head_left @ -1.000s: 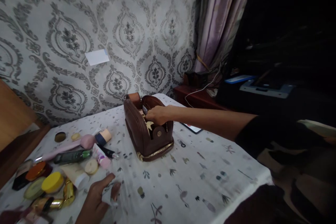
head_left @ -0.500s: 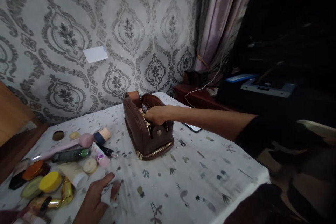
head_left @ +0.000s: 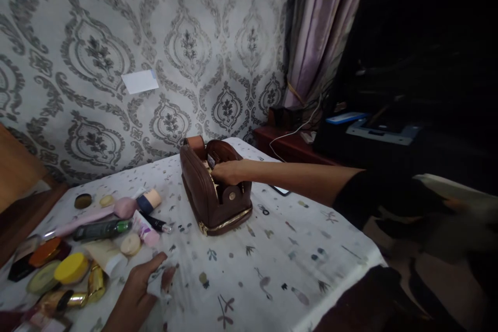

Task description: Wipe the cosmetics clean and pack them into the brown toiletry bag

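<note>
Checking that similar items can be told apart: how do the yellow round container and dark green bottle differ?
The yellow container is squat and round; the dark green bottle is long and narrow.
The container's top is bright yellow; the bottle is dark with a brighter green end.
Both are on the patterned cloth, outside the brown bag.

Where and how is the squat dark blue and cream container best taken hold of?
I'd pinch the container across its cream end, coming from above and the right. It appears to lie on its side, that end facing bare cloth, while the pink rounded head crowds its dark blue end and the black tube lies just in front.
</note>
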Tool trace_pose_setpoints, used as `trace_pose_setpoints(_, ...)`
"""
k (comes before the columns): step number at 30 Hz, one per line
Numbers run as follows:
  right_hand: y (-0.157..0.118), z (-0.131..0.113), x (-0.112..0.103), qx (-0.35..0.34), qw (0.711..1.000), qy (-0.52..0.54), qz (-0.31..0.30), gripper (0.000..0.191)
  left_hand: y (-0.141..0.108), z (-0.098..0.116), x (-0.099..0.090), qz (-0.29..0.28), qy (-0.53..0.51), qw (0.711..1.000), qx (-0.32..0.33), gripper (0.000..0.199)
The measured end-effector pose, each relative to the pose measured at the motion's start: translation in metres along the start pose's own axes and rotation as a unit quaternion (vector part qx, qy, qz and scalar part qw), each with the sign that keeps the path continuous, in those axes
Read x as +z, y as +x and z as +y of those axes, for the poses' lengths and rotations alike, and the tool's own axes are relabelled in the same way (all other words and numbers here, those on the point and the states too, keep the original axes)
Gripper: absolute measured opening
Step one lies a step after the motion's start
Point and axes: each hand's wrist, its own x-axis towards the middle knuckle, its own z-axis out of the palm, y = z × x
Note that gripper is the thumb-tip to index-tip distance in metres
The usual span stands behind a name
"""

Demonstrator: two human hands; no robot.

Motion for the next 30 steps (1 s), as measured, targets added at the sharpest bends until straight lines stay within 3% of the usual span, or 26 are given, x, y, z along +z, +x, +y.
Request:
trace_pose_setpoints(3,-0.004,-0.002,-0.013,0.002,1.0,-0.007,0.001,0.024,0.004,0.002,-0.003,0.008,0.004,1.0,0.005,0.045)
trace_pose_setpoints(7,-0.023,-0.004,-0.045,0.012,0.998,-0.01,0.057,0.015,0.011,0.004,-0.009,-0.048,-0.004,0.999,0.006,0.04)
trace_pose_setpoints(9,-0.038,-0.012,-0.052,0.035,0.988,-0.007,0.152,0.021,0.014,0.009,-0.011,-0.079,-0.021,0.997,0.003,0.038)
trace_pose_setpoints(10,-0.046,-0.018,-0.05,0.055,0.965,0.012,0.256,0.022,0.015,0.012,-0.011,-0.084,-0.029,0.996,0.001,0.038)
trace_pose_setpoints(11,-0.054,-0.027,-0.044,0.061,0.939,0.033,0.338,0.024,0.016,0.016,-0.01,-0.081,-0.036,0.996,0.003,0.038)
trace_pose_setpoints(13,-0.066,-0.049,-0.016,-0.003,0.91,0.092,0.405,0.033,0.017,0.023,-0.008,-0.061,-0.04,0.997,0.011,0.039)
trace_pose_setpoints(15,-0.071,-0.076,0.027,-0.145,0.906,0.131,0.375,0.039,0.017,0.029,-0.007,-0.03,-0.032,0.999,0.03,0.038)
trace_pose_setpoints(17,-0.068,-0.101,0.074,-0.251,0.903,0.084,0.339,0.036,0.016,0.032,-0.008,-0.001,-0.019,0.998,0.062,0.036)
trace_pose_setpoints(20,-0.054,-0.129,0.126,-0.272,0.924,0.052,0.265,0.031,0.017,0.035,-0.012,0.049,0.021,0.993,0.109,0.032)
trace_pose_setpoints(23,-0.038,-0.142,0.143,-0.265,0.936,0.098,0.212,0.027,0.018,0.035,-0.017,0.055,0.079,0.983,0.156,0.032)
trace_pose_setpoints(26,-0.024,-0.146,0.142,-0.239,0.937,0.177,0.182,0.025,0.02,0.034,-0.021,0.048,0.138,0.968,0.206,0.032)
trace_pose_setpoints(30,-0.009,-0.149,0.144,-0.211,0.923,0.272,0.173,0.026,0.021,0.029,-0.025,0.04,0.196,0.956,0.217,0.032)
